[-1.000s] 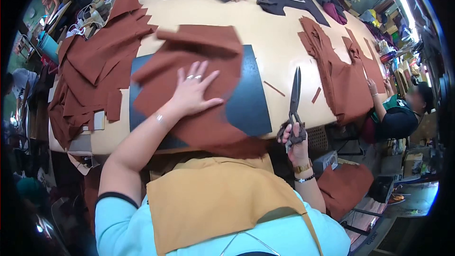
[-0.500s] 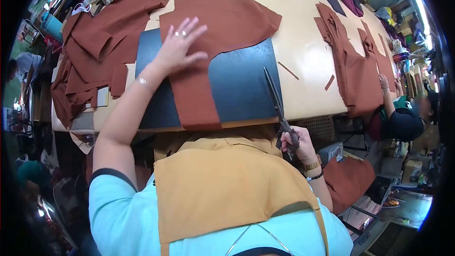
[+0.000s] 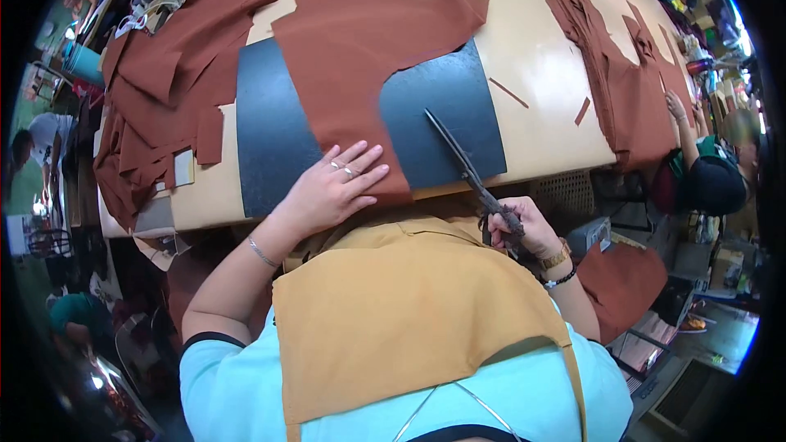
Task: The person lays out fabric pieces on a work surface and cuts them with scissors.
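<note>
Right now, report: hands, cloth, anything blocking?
Left hand on near end of brown cloth. Right hand holding scissors, blades over dark board. Nothing else on cloth.

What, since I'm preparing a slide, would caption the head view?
Left hand rests on brown cloth; right hand holds dark scissors.

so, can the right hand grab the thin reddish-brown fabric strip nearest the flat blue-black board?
Probably not: the right hand is wrapped around the dark metal scissors, though nothing seems to block the strip.

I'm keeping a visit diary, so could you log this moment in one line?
Left hand: on reddish-brown cloth, near end | Right hand: holding scissors, pointed across dark board | Cloth: spread over board and pale table
</note>
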`<state>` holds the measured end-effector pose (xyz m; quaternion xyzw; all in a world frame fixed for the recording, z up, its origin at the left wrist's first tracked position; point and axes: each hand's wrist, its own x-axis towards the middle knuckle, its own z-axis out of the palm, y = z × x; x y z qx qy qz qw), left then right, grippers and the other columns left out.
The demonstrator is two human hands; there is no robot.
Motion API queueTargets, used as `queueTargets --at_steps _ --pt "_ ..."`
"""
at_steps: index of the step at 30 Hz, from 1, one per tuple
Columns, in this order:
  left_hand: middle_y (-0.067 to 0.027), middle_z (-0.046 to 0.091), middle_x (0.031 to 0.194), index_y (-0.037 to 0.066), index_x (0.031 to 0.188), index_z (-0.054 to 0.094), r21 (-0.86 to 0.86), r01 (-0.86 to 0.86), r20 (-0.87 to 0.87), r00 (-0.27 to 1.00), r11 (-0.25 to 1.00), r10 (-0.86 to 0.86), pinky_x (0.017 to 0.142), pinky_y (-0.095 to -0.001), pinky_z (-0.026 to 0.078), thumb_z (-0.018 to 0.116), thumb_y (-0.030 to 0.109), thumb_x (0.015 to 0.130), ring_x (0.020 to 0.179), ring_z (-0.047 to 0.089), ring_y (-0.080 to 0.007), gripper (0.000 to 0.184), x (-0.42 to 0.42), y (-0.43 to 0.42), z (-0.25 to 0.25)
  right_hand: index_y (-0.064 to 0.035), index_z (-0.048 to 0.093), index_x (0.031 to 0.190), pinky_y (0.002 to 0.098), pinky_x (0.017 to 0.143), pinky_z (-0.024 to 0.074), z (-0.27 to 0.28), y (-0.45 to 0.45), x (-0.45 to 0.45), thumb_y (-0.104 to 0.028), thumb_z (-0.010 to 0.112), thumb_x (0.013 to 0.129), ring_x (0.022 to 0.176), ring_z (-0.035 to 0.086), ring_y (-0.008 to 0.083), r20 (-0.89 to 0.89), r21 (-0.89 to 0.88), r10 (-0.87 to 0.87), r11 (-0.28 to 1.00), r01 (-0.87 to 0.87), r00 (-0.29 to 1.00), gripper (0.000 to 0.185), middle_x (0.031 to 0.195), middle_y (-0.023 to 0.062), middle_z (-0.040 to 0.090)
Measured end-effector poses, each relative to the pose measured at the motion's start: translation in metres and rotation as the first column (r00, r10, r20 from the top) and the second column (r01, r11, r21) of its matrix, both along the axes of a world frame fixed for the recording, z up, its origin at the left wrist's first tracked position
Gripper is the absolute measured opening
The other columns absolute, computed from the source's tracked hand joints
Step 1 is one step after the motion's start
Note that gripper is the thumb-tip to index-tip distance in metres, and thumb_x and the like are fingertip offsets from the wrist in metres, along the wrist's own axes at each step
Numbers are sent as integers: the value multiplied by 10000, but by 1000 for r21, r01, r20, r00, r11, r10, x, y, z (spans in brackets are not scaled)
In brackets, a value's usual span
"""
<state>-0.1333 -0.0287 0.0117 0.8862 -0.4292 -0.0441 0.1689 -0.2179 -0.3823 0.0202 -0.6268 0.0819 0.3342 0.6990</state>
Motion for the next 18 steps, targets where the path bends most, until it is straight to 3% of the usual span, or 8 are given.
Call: queueTargets --at_steps 3,6,14,17,18 --pt "-113 447 1424 125 1298 548 -86 -83 -19 996 993 82 1068 -501 334 552 243 934 1329 398 -314 383 -4 -19 -6 -29 606 808 225 568 488 0 -1 -4 -282 684 872 610 609 93 -87 93 -8 996 16 996 273 703 28 619" --pt "-121 432 1435 130 1325 528 -304 -230 -226 960 925 164 1064 -491 340 519 216 951 1336 389 -317 384 -6 -35 -4 -34 604 814 225 589 493 -1 -2 -3 -365 697 854 641 616 88 -78 160 53 986 -40 995 346 732 22 618" --pt "-180 407 1435 98 1322 523 -217 -76 -171 984 973 39 1072 -493 329 576 252 918 1338 369 -368 435 -15 -48 4 -40 615 795 212 561 469 -10 4 2 -433 682 845 605 598 84 -20 212 59 976 -53 998 402 681 19 612" --pt "-196 402 1433 90 1320 517 -396 -96 -217 976 913 9 1077 -518 309 599 279 902 1338 363 -379 466 0 -41 -2 -45 615 782 207 540 454 -13 4 3 -403 676 856 585 594 84 0 179 69 982 -68 998 371 652 15 605" --pt "-191 384 1446 95 1345 487 -329 -84 -113 992 941 49 1075 -560 284 601 310 898 1352 339 -376 510 10 -37 1 -47 615 779 206 534 450 -13 4 3 -392 675 859 579 593 84 3 161 69 984 -69 998 360 644 14 603"
